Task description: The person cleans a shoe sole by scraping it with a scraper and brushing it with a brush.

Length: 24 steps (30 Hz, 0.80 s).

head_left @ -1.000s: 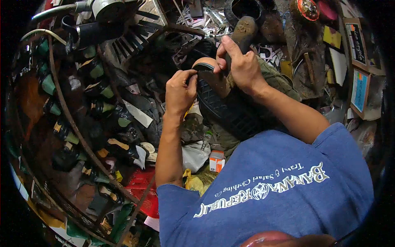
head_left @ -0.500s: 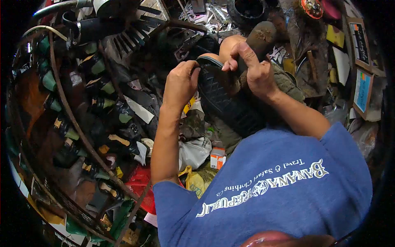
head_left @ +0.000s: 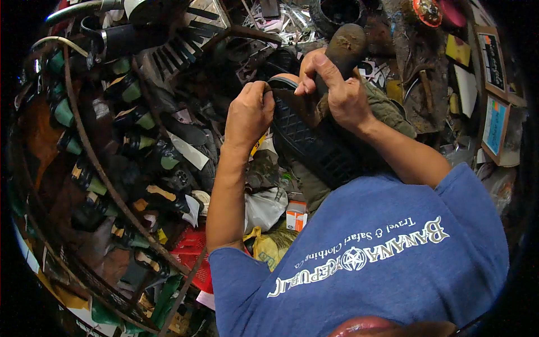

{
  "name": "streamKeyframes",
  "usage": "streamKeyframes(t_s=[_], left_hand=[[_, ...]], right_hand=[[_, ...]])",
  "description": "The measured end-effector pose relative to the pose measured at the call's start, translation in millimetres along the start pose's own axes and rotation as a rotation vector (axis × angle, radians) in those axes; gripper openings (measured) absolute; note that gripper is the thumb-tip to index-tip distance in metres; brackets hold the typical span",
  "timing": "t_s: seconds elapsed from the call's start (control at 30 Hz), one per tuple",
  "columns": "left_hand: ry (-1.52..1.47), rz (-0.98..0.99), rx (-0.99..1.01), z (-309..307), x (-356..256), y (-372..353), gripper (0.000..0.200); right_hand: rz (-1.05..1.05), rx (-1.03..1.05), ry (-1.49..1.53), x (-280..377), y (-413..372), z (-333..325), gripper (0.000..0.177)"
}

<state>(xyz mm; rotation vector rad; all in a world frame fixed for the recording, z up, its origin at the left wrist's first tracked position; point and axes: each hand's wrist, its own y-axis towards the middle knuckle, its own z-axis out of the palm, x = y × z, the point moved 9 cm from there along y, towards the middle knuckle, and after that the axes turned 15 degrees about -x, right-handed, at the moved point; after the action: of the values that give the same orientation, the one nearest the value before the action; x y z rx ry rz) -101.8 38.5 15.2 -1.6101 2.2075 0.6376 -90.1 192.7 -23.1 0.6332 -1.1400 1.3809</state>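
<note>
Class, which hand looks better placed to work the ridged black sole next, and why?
Probably the right hand: its grip has the dark round-ended tool over the black sole, while the left hand pinches the sole's far end.

Bare hands: two, one left (head_left: 249, 115), one right (head_left: 346, 100)
Black treaded sole (head_left: 314, 135): one facing up between the arms
Dark round-ended piece (head_left: 347, 46): one
Blue shirt (head_left: 359, 269): one
Orange-and-white box (head_left: 296, 215): one
Red mesh item (head_left: 191, 247): one seen, partly covered
Yellow bag (head_left: 268, 247): one
Clear plastic bag (head_left: 263, 210): one near the yellow one
Framed panels (head_left: 495, 124): two, right side
Yellow square piece (head_left: 458, 49): one
Dark round tub (head_left: 338, 12): one, cut by top edge
Orange-rimmed round container (head_left: 427, 12): one
Dark-and-green shoes (head_left: 130, 90): more than six at left; overlapping, exact count unclear
White scraps (head_left: 289, 25): many, too tangled to count
</note>
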Motion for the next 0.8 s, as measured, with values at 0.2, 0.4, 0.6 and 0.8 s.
streamKeyframes(t_s=[0.2,0.4,0.6,0.8], left_hand=[[0.014,0.012,0.004,0.3,0.1,-1.5,0.010],[0.024,-0.019,0.009,1.3,2.6,-6.1,0.010],[0.053,-0.009,-0.017,1.4,1.8,-10.7,0.011],[0.029,0.023,-0.070,-2.9,-1.5,-10.6,0.010]], right_hand=[[-0.726,-0.092,-0.559,38.3,-14.6,13.2,0.023],[-0.054,0.074,-0.480,25.0,4.7,26.5,0.021],[-0.591,0.103,-0.845,43.6,-8.2,36.5,0.034],[-0.261,0.045,-0.270,32.3,-7.6,13.5,0.018]])
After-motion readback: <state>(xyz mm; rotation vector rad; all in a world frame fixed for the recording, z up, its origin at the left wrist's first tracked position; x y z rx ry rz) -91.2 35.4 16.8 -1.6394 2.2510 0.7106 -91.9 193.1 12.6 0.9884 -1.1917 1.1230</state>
